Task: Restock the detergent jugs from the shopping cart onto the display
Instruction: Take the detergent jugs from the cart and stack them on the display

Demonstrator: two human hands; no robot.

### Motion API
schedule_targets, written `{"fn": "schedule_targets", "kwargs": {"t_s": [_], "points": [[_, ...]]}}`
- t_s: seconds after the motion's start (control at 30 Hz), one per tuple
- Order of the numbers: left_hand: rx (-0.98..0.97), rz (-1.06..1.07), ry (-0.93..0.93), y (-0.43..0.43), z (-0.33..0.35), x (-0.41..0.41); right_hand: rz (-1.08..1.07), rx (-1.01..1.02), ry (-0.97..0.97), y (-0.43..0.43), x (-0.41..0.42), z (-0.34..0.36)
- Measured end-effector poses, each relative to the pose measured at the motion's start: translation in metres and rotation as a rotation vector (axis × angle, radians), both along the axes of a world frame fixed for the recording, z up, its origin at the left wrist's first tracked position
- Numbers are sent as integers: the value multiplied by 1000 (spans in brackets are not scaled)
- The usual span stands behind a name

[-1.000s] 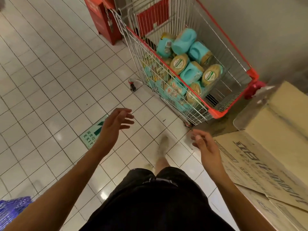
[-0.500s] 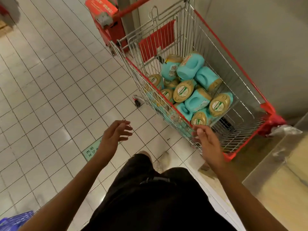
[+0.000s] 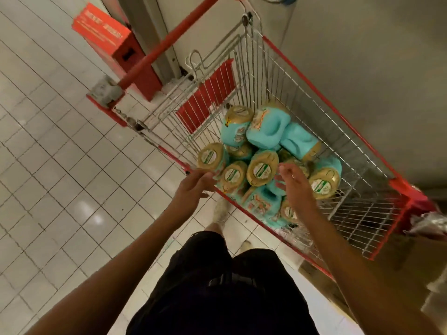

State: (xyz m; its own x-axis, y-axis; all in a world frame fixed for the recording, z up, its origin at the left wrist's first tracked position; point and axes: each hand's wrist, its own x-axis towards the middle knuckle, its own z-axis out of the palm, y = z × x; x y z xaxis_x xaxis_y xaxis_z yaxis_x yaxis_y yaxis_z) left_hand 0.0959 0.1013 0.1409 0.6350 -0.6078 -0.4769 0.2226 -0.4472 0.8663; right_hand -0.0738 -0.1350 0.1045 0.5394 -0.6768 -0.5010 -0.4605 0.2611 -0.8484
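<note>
Your left hand (image 3: 193, 187) and right hand (image 3: 294, 187) hover empty, fingers loosely spread; clasp the gold-capped detergent jug (image 3: 262, 168) between them firmly.

Floor (image 3: 60, 189): pale square tiles with dark grout lines, covering the left half of the frame. The tiles are glossy, and a bright light reflection (image 3: 90, 210) shows at left centre. Wall (image 3: 362, 56): plain grey, occupying the upper right. A grey vertical post (image 3: 142, 20) stands at top centre. A red box-shaped stand (image 3: 104, 30) sits on the floor at upper left, just beside the post. A blurred tan surface (image 3: 411, 274) fills the lower right corner.
</note>
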Motion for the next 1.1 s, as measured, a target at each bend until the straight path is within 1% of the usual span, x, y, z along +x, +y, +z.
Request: {"fn": "schedule_targets", "kwargs": {"t_s": [0.1, 0.23, 0.33, 0.4, 0.47, 0.57, 0.7, 0.83, 0.97, 1.1], "points": [[80, -161, 19, -54, -21, 47, -76, 14, 67, -28, 45, -20], [209, -251, 124, -125, -63, 92, -161, -28, 146, -64, 92, -52], [266, -185, 238, -172, -89, 111, -205, -53, 210, -90, 119, -76], [283, -116, 316, -200, -105, 120, -234, 6, 282, -106, 132, -92], [328, -90, 346, -224, -119, 127, -270, 22, 313, -120, 143, -110], [376, -18, 379, -252, -139, 132, -264, -11, 352, -137, 158, -137], [412, 45, 436, -264, -157, 128, -244, -37, 405, -147, 167, -159], [420, 10, 494, -255, -163, 125, -258, -45, 413, -144, 171, -167], [418, 38, 491, -244, -153, 126, -225, 76, 360, -134, 171, -148], [414, 105, 474, -230, -139, 129, -289, 166, 244, -125, 153, -114]]}}
